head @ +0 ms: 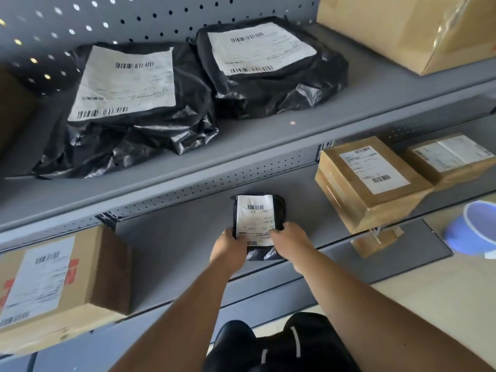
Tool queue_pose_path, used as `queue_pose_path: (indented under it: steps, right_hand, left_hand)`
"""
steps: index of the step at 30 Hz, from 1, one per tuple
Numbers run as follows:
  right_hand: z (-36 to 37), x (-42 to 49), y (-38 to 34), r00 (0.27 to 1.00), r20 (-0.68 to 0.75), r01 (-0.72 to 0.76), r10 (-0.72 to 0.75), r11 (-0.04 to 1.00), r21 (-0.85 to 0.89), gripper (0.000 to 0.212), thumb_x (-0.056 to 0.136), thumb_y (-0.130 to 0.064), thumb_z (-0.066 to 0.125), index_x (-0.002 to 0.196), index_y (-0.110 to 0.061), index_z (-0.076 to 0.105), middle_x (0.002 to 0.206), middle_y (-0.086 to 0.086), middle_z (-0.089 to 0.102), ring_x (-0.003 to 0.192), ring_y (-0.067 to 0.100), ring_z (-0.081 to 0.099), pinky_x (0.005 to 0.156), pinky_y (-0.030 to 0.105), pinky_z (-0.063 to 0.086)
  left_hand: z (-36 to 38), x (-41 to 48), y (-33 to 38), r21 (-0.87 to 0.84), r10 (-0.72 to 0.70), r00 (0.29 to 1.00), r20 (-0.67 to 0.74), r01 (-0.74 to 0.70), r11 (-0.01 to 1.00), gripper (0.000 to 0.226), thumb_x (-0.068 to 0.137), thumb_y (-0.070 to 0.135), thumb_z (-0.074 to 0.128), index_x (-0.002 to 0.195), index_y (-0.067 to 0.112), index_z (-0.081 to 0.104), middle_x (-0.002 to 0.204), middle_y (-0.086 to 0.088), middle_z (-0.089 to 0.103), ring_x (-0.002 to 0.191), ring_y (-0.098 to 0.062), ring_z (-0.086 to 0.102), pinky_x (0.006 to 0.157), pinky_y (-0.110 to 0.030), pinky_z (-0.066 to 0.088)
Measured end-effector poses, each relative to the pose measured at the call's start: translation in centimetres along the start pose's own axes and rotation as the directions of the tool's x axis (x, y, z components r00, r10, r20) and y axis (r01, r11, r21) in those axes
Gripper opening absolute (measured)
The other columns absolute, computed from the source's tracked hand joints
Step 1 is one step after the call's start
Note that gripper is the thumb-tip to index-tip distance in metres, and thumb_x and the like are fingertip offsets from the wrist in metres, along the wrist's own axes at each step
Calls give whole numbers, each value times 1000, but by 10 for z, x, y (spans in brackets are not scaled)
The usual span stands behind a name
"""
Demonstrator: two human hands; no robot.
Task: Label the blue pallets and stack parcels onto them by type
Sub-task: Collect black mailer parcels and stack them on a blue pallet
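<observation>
A small black plastic parcel point(256, 210) with a white barcode label lies on the lower grey shelf point(174, 237), near its front edge. My left hand point(229, 249) grips its left side and my right hand point(291, 244) grips its right side, thumbs on the label. Two larger black bag parcels point(128, 108) point(268, 68) with white labels lie side by side on the upper shelf point(268, 138). No blue pallet is in view.
Cardboard boxes sit on the lower shelf: one at the left point(53, 285) and a stack of two at the right point(367, 183), with another point(448, 157) behind. A big box point(408, 28) stands top right. A blue round object point(475, 229) lies on the floor.
</observation>
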State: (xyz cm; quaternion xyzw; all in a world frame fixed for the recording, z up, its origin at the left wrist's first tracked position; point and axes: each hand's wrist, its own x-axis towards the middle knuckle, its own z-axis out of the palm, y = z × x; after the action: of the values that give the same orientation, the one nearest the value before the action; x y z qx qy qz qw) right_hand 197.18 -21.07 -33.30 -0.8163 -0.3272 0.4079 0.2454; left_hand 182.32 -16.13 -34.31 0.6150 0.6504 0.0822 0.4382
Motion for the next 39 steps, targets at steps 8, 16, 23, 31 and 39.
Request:
queue_pose_path:
  steps: [8, 16, 23, 31, 39]
  right_hand:
    - [-3, -4, 0, 1000, 12, -19, 18, 994, 108, 11, 91, -18, 59, 92, -9, 66, 97, 10, 71, 79, 25, 64, 65, 30, 48]
    - [-10, -37, -22, 999, 54, 2, -6, 998, 70, 19, 90, -15, 64, 106, -12, 74, 102, 5, 75, 88, 22, 70, 77, 37, 59]
    - [-19, -76, -53, 981, 192, 4, -9, 1000, 23, 8, 88, -13, 70, 94, -13, 77, 86, 7, 77, 81, 26, 74, 80, 43, 62]
    - [-21, -96, -74, 951, 297, 104, -82, 993, -59, 9, 83, -17, 75, 77, -20, 68, 81, -4, 72, 74, 12, 69, 59, 24, 57]
    - [-13, -122, -93, 832, 520, 276, -192, 957, -87, 19, 84, -25, 70, 92, -8, 72, 99, 11, 76, 98, 30, 71, 76, 35, 52]
  left_hand:
    - [-4, -6, -3, -113, -31, 999, 5, 32, 993, 31, 94, 15, 51, 122, 21, 64, 103, 1, 74, 75, -18, 66, 55, -22, 45]
    - [-33, -38, -8, -329, -152, 988, -14, 139, 934, 29, 92, 11, 60, 118, 25, 58, 96, 6, 72, 69, -11, 69, 50, -21, 49]
    - [-78, -81, -11, -411, -253, 967, 18, 238, 880, 39, 92, 12, 69, 124, 25, 51, 100, -6, 73, 76, -23, 73, 48, -29, 56]
    - [-101, -126, -25, -620, -337, 942, -2, 263, 739, 43, 90, 7, 72, 127, 20, 53, 103, -11, 75, 87, -31, 77, 74, -49, 65]
    - [-105, -195, -38, -848, -467, 881, -76, 188, 495, 36, 88, 4, 75, 117, 18, 58, 100, -13, 77, 84, -29, 78, 72, -40, 65]
